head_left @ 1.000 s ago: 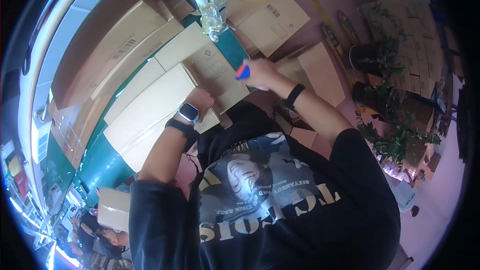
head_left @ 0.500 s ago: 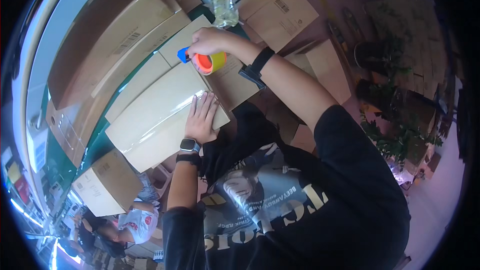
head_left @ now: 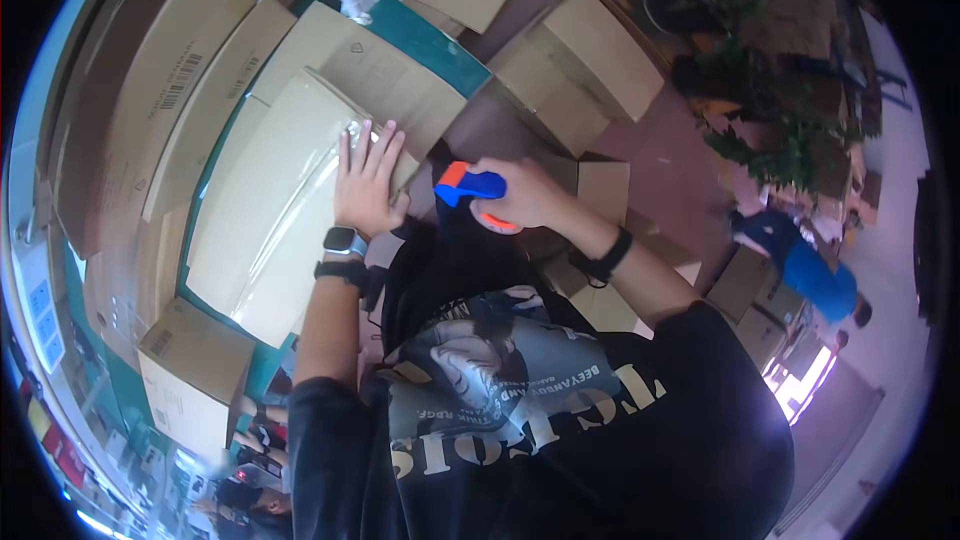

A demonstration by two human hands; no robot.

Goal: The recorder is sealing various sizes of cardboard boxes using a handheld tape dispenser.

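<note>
L hand (head_left: 368, 186) spread on taped box (head_left: 265, 195), contents hidden; R hand (head_left: 522, 196) gripping tape dispenser (head_left: 474, 187).

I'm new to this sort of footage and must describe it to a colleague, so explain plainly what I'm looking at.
There is no machine: these are a person's two bare hands. The camera is worn on the head, looking down, and its fisheye lens bends straight edges. The black shirt below is the wearer's own.

On a green surface lies a pale brown carton, with a shiny strip along it that looks like clear tape. The left hand rests spread on the carton's near right end. The right hand grips a blue and orange tape dispenser, apart from the carton.
</note>
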